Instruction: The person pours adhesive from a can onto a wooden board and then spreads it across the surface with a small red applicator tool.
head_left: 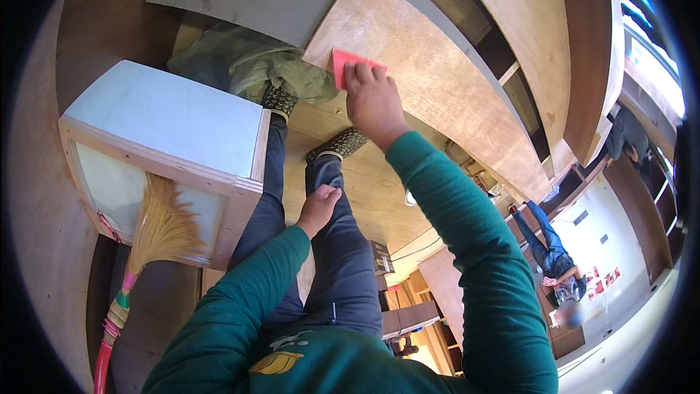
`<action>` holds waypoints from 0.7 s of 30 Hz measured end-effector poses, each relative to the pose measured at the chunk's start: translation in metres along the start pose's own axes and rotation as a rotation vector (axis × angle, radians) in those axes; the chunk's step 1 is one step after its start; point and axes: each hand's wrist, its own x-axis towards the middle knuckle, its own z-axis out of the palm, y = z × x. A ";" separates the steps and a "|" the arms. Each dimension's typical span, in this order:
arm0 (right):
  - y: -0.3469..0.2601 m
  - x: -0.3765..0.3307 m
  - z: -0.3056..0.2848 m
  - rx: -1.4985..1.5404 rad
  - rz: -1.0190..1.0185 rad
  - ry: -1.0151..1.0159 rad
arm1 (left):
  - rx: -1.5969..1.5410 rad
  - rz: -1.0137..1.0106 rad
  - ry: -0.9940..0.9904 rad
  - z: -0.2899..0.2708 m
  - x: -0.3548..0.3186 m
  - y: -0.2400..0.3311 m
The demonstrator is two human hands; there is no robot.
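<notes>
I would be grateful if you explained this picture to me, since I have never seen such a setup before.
There is no machine here: the two bare hands belong to a person wearing a camera on the head. It looks down, and its wide fisheye lens bends straight edges near the rim.

The right hand holds a red sheet on a pale wooden panel, near one end. The left hand is at the right trouser leg; its fingers are partly hidden.

To the left are a white-topped box and a straw broom. Far right is another person in jeans, tilted by the lens and viewing angle.
</notes>
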 end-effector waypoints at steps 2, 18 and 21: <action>-0.001 -0.018 -0.004 0.062 0.008 -0.038 | 0.007 0.006 -0.002 0.000 0.001 -0.002; 0.021 -0.036 0.024 0.119 0.132 0.114 | 0.001 -0.011 -0.009 -0.006 -0.003 -0.008; -0.018 -0.069 0.015 0.354 0.212 0.005 | 0.030 -0.017 -0.012 -0.014 -0.002 -0.016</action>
